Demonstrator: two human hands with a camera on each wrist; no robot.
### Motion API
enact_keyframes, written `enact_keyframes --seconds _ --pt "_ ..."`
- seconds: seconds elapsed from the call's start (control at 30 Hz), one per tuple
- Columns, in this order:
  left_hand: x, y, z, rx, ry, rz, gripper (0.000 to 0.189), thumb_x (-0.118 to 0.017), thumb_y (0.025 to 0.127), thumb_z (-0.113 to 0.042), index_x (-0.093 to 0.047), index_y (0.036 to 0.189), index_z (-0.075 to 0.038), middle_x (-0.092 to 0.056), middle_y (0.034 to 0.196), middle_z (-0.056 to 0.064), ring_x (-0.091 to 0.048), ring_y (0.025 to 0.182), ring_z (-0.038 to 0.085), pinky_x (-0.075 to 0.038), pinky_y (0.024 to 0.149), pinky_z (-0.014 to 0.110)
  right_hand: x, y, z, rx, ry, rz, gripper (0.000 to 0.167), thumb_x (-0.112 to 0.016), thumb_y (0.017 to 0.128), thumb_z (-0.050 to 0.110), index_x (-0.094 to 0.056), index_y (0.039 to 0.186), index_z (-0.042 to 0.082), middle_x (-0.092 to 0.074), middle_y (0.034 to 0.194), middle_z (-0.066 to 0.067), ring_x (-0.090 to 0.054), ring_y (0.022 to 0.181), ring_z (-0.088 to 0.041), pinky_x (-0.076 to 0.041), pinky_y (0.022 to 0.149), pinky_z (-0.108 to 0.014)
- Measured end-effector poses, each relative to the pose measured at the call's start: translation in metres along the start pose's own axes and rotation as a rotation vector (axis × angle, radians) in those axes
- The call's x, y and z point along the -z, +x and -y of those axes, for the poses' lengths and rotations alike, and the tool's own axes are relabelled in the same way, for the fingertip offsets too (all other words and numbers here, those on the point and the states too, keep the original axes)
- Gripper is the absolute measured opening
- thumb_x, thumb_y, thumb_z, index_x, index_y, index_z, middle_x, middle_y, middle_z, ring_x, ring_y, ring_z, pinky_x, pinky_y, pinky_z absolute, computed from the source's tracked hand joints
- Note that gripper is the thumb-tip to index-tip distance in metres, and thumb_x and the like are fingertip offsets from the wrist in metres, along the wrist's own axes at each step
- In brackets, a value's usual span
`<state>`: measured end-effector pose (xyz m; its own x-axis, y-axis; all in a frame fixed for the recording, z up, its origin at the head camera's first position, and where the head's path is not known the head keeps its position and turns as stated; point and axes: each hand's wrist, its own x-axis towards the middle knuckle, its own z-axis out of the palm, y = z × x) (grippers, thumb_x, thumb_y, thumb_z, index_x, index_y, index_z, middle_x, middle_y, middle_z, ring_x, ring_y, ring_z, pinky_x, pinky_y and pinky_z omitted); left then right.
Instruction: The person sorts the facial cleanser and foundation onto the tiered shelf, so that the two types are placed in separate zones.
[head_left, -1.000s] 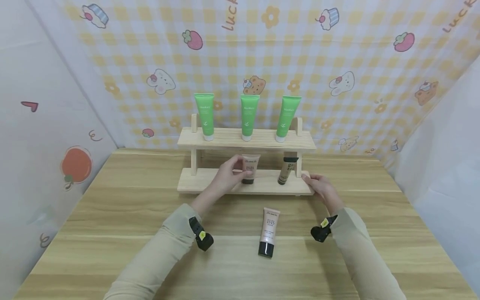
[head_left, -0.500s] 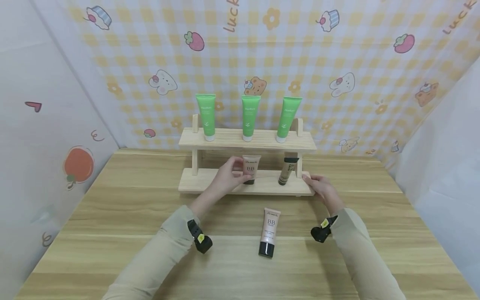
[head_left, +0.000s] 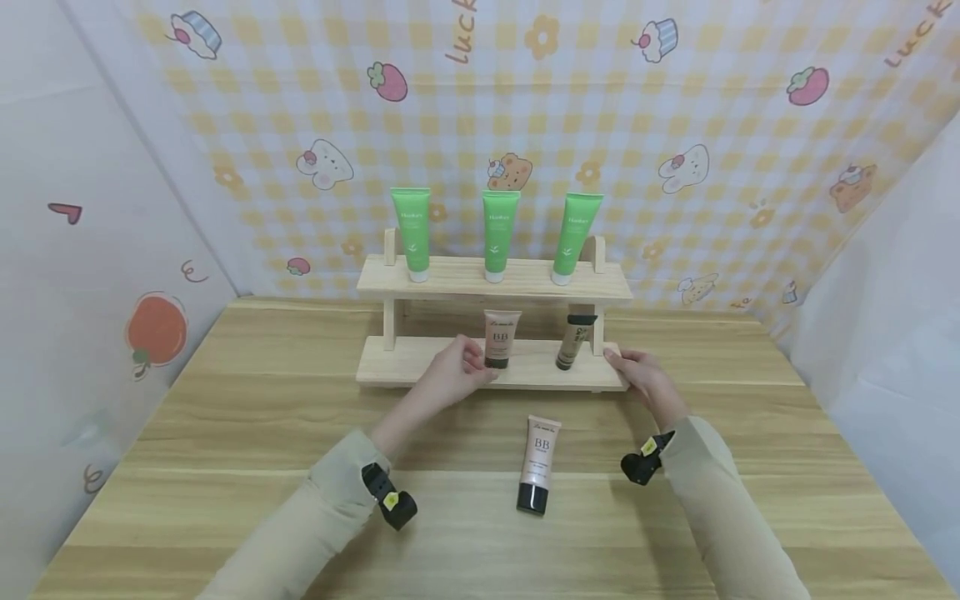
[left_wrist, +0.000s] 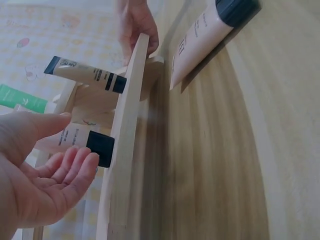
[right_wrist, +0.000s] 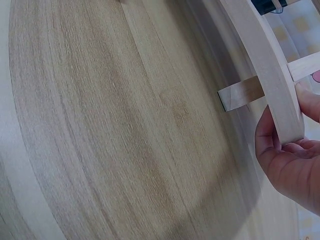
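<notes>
A pink BB cream tube (head_left: 500,337) stands cap-down on the lower board of a two-tier wooden shelf (head_left: 420,287). Just left of it is my left hand (head_left: 448,375), fingers loosely bent; in the left wrist view its thumb and fingers are spread apart close to the tube's black cap (left_wrist: 101,148). With thumb above and fingers beneath, my right hand (head_left: 645,377) grips the right end of the lower board (right_wrist: 280,85). Near that end stands a slimmer tan tube with black ends (head_left: 574,342). Another BB cream tube (head_left: 539,462) lies flat on the table before the shelf.
On the upper board stand three green tubes (head_left: 412,233), white caps down. The wooden table (head_left: 247,467) extends to both sides of the shelf. A checked cloth with cartoon prints (head_left: 465,125) hangs behind, and white cloth (head_left: 45,275) lines the sides.
My left hand has let go of the standing BB cream tube and drawn slightly down and left. The tube stays upright. My right hand keeps its hold on the board.
</notes>
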<state>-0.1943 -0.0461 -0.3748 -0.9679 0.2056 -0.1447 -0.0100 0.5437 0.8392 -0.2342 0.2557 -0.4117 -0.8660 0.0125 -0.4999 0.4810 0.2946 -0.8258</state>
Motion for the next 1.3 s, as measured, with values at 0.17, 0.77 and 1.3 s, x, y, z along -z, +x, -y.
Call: enact_keyframes --seconds 0.17,0.77,1.3 --pt "-0.008 -0.005 0.002 0.016 0.019 0.063 0.044 -0.067 0.082 -0.025 -0.049 0.115 -0.004 -0.059 0.103 0.008 -0.058 0.092 0.020 -0.052 0.076 0.029 0.000 -0.001 0.000 0.027 0.004 -0.015 0.069 -0.042 0.095 0.035 -0.018 0.139 -0.012 -0.044 0.127 -0.019 -0.054 0.086 -0.003 -0.049 0.085 -0.019" --pt "-0.045 -0.014 0.007 0.015 0.069 0.239 0.052 -0.071 0.078 -0.021 -0.047 0.119 0.002 -0.058 0.111 0.017 -0.061 0.091 0.025 -0.053 0.080 0.034 0.000 -0.001 0.002 0.022 0.030 -0.007 0.066 -0.044 0.095 0.033 -0.021 0.139 -0.011 -0.052 0.108 -0.006 -0.052 0.075 0.003 -0.048 0.073 -0.013" --pt "-0.067 -0.018 0.004 0.056 0.082 0.308 0.060 -0.072 0.076 -0.027 -0.045 0.121 0.003 -0.056 0.104 0.014 -0.057 0.088 0.023 -0.052 0.074 0.034 -0.001 -0.001 0.002 0.024 0.044 -0.007 0.066 -0.044 0.095 0.032 -0.020 0.139 -0.011 -0.052 0.105 -0.005 -0.052 0.073 0.003 -0.048 0.070 -0.013"
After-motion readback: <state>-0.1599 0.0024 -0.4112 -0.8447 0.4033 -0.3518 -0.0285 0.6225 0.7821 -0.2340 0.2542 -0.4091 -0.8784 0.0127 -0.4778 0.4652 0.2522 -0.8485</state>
